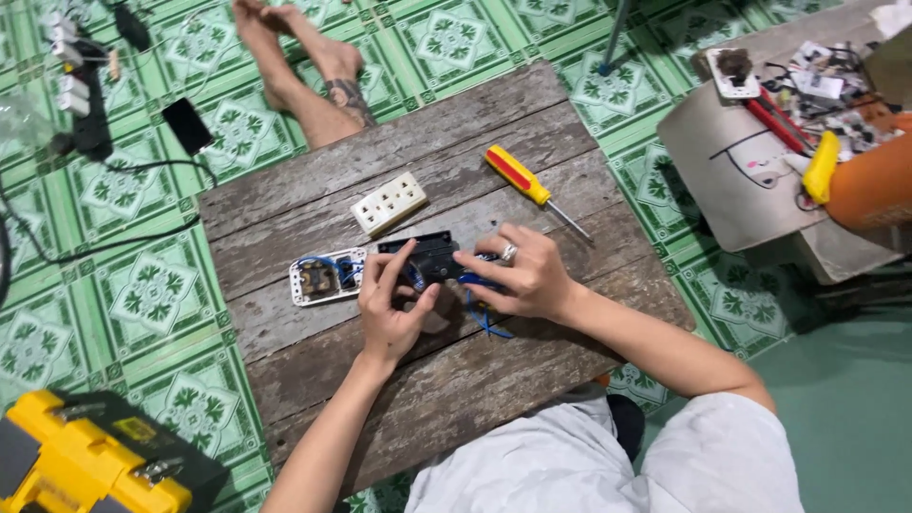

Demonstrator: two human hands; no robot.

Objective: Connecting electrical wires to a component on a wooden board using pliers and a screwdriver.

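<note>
Hands are working together at the middle of a weathered wooden board (532,114) that is lying on green patterned floor tiles (142,294). The left hand (391,302) is gripping the near left edge of a black electrical module (429,255), with thumb and fingers closing around it. The right hand (522,274), wearing a ring, is pinching the module's right end from the opposite side, so both hands are clamping on the same part. Blue wires (484,318) are trailing from under the module toward the person's body and are running leftward to an open white socket housing (327,276), which is lying just beside the left hand on the board.

A cream multi-outlet socket face (388,202) is resting on the board beyond the module, apart from both hands. A red-and-yellow screwdriver (525,184) is lying to its right, with the tip pointing toward the right hand but not touching it. A yellow toolbox (90,456) is sitting on the floor at the near left corner. A black phone (187,125) is lying on the tiles beyond the board.
</note>
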